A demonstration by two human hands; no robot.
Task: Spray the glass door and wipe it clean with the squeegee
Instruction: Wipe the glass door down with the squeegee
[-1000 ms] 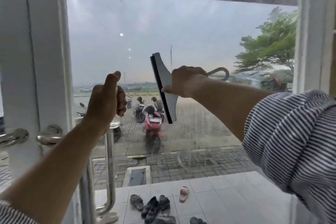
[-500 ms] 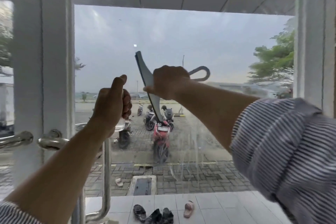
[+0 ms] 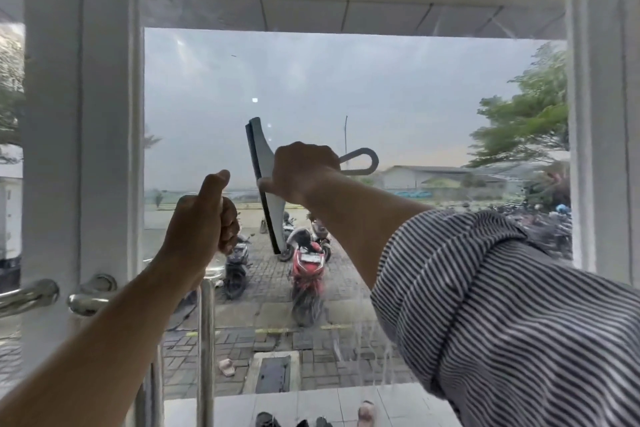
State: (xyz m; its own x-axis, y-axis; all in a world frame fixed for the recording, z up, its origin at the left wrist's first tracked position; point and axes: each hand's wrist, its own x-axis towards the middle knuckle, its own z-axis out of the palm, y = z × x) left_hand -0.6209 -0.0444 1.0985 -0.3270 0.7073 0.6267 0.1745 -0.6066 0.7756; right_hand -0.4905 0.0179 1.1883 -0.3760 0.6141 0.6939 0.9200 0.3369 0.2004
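Note:
The glass door [image 3: 398, 87] fills the middle of the view, with wet streaks running down its lower right part. My right hand [image 3: 301, 172] grips a grey squeegee [image 3: 265, 184] whose black rubber blade stands nearly upright against the glass; its looped handle end [image 3: 363, 161] sticks out to the right of my fist. My left hand [image 3: 204, 222] is closed with the thumb up around the top of the steel door handle [image 3: 205, 340], left of the squeegee. No spray bottle is in view.
White door frame posts stand at the left [image 3: 107, 149] and right [image 3: 599, 114]. A second steel handle [image 3: 27, 295] is at the far left. Outside, parked motorbikes [image 3: 306, 267], paving, shoes [image 3: 365, 411] on tiles and a tree.
The squeegee has moved left across the glass, then the view tilted up so both hands sit lower in frame. My left hand stays on the door handle.

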